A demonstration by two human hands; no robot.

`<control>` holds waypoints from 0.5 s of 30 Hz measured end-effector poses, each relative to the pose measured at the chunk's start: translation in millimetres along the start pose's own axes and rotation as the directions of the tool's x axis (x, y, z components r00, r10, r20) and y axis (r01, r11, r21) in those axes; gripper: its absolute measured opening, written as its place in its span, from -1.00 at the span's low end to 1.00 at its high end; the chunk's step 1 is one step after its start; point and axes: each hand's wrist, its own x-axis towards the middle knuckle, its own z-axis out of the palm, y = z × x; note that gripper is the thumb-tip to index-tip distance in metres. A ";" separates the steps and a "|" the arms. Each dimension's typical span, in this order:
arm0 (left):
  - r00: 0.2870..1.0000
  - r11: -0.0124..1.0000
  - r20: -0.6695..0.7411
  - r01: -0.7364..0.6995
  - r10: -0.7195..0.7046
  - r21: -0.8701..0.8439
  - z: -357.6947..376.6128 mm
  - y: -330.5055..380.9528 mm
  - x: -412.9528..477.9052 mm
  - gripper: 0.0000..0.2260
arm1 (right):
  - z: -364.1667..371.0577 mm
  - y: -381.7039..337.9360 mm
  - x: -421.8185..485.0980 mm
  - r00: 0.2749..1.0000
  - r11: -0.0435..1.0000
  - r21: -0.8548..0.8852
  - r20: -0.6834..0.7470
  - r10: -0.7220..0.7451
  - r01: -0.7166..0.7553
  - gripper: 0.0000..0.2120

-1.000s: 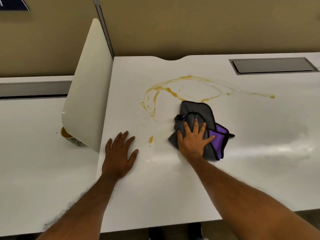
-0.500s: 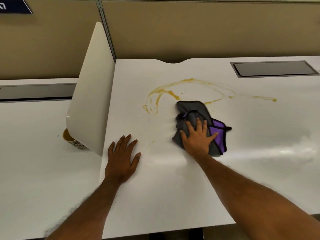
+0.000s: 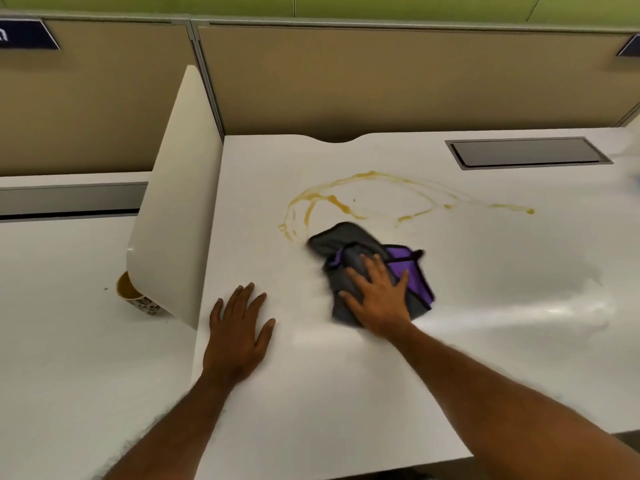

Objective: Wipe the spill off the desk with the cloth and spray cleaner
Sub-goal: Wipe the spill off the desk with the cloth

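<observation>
Right hand (image 3: 379,299) flat on cloth (image 3: 349,244) beside spill (image 3: 332,199)

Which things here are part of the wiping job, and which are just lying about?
Part of the job:
cloth
spill
desk
right hand
left hand

Just lying about:
paper cup
white divider
cable hatch

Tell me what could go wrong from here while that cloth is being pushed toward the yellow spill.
1. The cloth is bunched under the right hand, so a pass may smear the spill rather than lift it.
2. The thin trail running right to a drop lies well off the cloth's path and could be missed.
3. The left hand is pressed flat on the desk; a leftward sweep may push liquid toward it.
</observation>
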 end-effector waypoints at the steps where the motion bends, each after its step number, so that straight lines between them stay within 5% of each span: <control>1: 1.000 1.000 0.005 0.004 -0.004 0.017 -0.4 -0.3 1.1 -0.42 | -3.5 10.1 5.5 0.993 0.994 0.014 -0.017 0.113 -0.113 -0.43; 5: 0.998 0.997 0.026 0.055 -0.057 0.048 -7.2 -1.7 13.0 -0.43 | -4.3 5.1 14.5 0.970 0.970 0.015 -0.029 0.242 -0.242 -0.33; 8: 0.995 0.993 0.047 0.083 -0.087 0.081 -8.8 0.4 26.5 -0.40 | 10.7 -32.0 -2.9 1.000 1.000 0.017 -0.018 -0.004 0.005 -0.28; 11: 0.989 0.990 0.069 0.124 -0.128 0.067 -6.1 3.9 41.1 -0.34 | 20.1 -37.4 -15.3 0.942 0.942 -0.022 -0.019 -0.336 0.336 -0.33; 15: 0.989 0.989 0.052 0.139 -0.142 0.041 -4.5 1.9 64.8 -0.30 | 5.3 12.1 24.7 0.950 0.951 -0.012 -0.037 -0.309 0.308 -0.37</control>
